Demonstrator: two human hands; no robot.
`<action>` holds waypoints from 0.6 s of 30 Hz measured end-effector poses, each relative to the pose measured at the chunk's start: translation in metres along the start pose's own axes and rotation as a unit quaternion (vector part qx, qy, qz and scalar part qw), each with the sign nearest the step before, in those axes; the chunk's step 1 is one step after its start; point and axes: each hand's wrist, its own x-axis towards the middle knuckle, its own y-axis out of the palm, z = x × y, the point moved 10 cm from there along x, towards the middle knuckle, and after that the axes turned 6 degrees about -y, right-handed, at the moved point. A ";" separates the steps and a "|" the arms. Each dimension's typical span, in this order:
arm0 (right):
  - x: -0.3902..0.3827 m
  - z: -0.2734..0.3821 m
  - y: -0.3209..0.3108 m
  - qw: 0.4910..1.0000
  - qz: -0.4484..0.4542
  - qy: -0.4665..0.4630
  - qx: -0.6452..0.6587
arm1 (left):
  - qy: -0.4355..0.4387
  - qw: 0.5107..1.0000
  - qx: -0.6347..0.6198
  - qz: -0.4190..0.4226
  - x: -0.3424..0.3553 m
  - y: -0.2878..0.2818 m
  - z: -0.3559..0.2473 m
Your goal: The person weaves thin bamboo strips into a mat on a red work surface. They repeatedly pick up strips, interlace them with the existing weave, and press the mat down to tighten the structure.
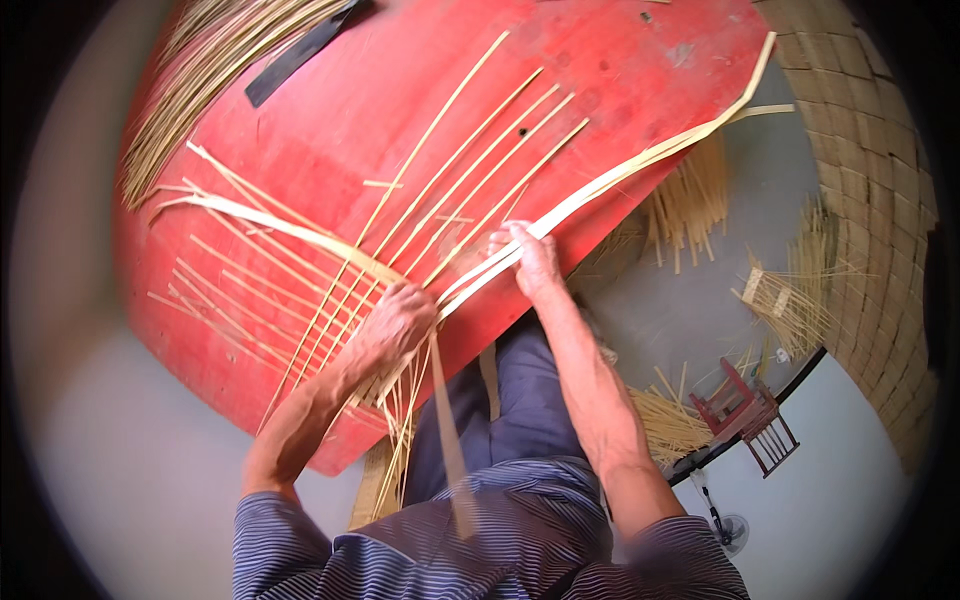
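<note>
On the red tabletop (660,70) lies a partly woven lattice of thin bamboo strips (300,290), long ends fanning out toward the far side and the left. My left hand (402,318) is closed over the lattice's near corner, around a bundle of pale strips (300,234) that runs off to the left. With fingers closed, my right hand (528,258) grips long, pale bamboo strips (640,160) along the table's near edge; they stretch to the far right and curl up at the tip. Loose strip ends (400,410) hang below my left hand over the edge.
At the far left is a thick pile of bamboo strips (215,75) with a dark flat bar (308,52) beside it. Right of the table, more strips (690,205) lie low down. A small reddish chair (745,410), a fan (732,530) and a woven mat surface (860,180) are farther right.
</note>
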 end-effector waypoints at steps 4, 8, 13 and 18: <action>0.006 -0.008 0.004 1.000 -0.009 -0.009 -0.017 | -0.002 0.993 0.119 -0.013 -0.025 -0.010 -0.014; 0.004 0.010 -0.013 0.996 -0.053 -0.016 -0.070 | 0.005 0.989 0.148 0.002 -0.022 -0.009 -0.034; 0.011 0.016 -0.009 0.997 -0.033 -0.069 -0.017 | -0.211 0.972 -0.091 0.047 -0.025 -0.007 -0.004; 0.019 0.087 0.009 0.988 -0.037 -0.151 -0.004 | -0.321 0.923 -0.208 -0.052 -0.044 0.040 0.035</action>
